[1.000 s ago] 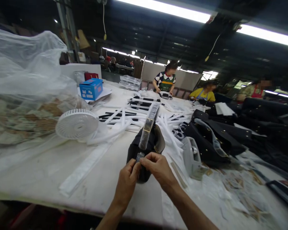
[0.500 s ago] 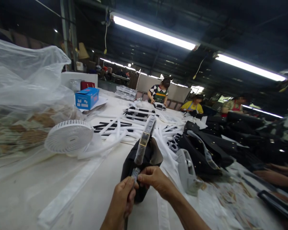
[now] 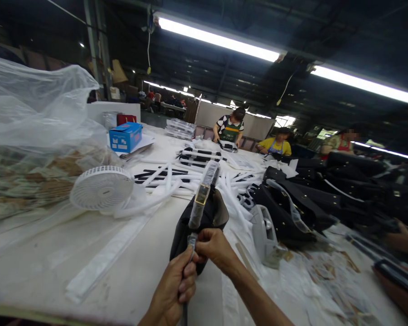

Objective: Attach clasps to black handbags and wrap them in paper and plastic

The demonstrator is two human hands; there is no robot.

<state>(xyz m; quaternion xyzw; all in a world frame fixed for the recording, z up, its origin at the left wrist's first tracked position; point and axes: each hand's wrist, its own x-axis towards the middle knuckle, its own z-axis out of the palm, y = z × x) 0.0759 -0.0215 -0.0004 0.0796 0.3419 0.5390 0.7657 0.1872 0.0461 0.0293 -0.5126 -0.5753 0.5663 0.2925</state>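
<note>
A black bag (image 3: 179, 237) stands on the white table before me, its light-lined side opening facing right. Its strap (image 3: 197, 215) rises from the bag, wrapped in clear plastic, with a gold buckle (image 3: 202, 194) partway along. My left hand (image 3: 177, 280) is closed, thumb on top, around the lower plastic-covered end of the strap. Against the same piece, just above and to the right, the fingertips of my right hand (image 3: 216, 250) are pinched together. What lies between the right fingertips is mostly hidden, but the strap end runs into them.
A white fan (image 3: 102, 188), a blue box (image 3: 125, 137) and a large plastic bag (image 3: 37, 131) are at left. White foam strips (image 3: 163, 181) lie behind the bag. To the right are a tape dispenser (image 3: 263, 231) and piled black bags (image 3: 292, 203). Co-workers sit beyond; another person's hand (image 3: 403, 237) is far right.
My left hand has slid slightly down and the strap's buckle shows more squarely. The right hand has moved up a little, still pinching. The view has shifted slightly.
</note>
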